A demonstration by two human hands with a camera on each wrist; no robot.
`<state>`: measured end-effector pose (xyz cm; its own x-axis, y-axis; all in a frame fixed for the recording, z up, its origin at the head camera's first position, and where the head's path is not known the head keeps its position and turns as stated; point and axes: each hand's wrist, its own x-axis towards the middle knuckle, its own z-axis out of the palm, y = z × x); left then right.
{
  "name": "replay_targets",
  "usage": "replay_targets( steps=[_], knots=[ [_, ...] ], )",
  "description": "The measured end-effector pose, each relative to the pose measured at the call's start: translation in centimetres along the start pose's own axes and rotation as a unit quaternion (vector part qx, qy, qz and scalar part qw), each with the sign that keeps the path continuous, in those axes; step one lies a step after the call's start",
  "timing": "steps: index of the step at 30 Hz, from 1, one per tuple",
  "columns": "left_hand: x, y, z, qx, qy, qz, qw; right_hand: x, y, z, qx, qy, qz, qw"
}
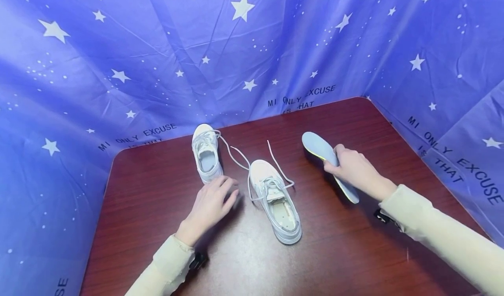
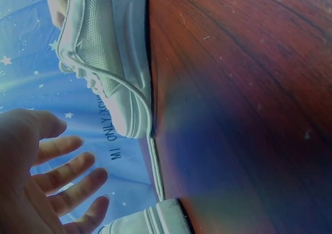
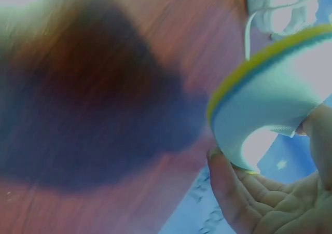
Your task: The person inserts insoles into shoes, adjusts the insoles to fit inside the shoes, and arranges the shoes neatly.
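Note:
My right hand (image 1: 356, 169) grips a pale grey-blue insole (image 1: 320, 146) with a yellow edge around its middle, lifted over the right part of the table. In the right wrist view the insole (image 3: 259, 104) curves between thumb and fingers. Toward me in the middle stands a white lace-up shoe (image 1: 267, 175), its laces loose and its inside bottom pale with small marks. Farther left and back is the other white shoe (image 1: 204, 140), with a grey-blue lining inside. My left hand (image 1: 210, 204) hovers by that shoe's heel, fingers loosely bent; the left wrist view shows nothing in its palm.
Both shoes stand on a reddish-brown wooden table (image 1: 157, 217). A loose shoelace (image 1: 236, 156) stretches between them. Blue star-printed cloth (image 1: 177, 37) hangs close behind the table and along its sides.

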<state>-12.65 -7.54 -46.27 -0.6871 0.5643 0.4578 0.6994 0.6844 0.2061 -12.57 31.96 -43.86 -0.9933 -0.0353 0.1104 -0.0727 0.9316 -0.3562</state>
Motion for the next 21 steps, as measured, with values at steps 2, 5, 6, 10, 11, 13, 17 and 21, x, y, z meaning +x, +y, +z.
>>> replay_targets(
  steps=[2, 5, 6, 10, 11, 13, 17, 21],
  knots=[
    [0.0, 0.0, 0.0, -0.002, -0.001, -0.001, 1.0, -0.6, -1.0, -0.2, 0.006, 0.003, -0.011, 1.0],
    [0.0, 0.1, 0.0, -0.004, 0.0, 0.0, 1.0, -1.4, -2.3, -0.4, 0.015, 0.009, -0.026, 1.0],
    [0.0, 0.2, 0.0, -0.006, 0.0, 0.001, 1.0, -1.6, -2.7, -0.5, 0.016, 0.012, -0.031, 0.999],
    [0.0, 0.3, 0.0, -0.007, -0.003, 0.003, 1.0, -2.5, -3.9, -0.9, 0.013, 0.009, -0.045, 0.999],
    [0.0, 0.4, 0.0, -0.007, -0.003, 0.003, 1.0, -2.7, -4.2, -1.0, 0.011, 0.004, -0.046, 0.999],
    [0.0, 0.4, 0.0, -0.006, -0.005, 0.003, 1.0, -3.1, -4.7, -1.2, 0.003, -0.005, -0.047, 0.999],
    [0.0, 0.4, 0.1, -0.004, -0.01, 0.002, 0.9999, -4.0, -5.6, -1.5, -0.003, -0.019, -0.045, 0.999],
    [0.2, 0.4, 0.2, -0.002, -0.014, 0.002, 0.9999, -4.7, -6.1, -1.9, -0.007, -0.012, -0.058, 0.998]
  ],
)
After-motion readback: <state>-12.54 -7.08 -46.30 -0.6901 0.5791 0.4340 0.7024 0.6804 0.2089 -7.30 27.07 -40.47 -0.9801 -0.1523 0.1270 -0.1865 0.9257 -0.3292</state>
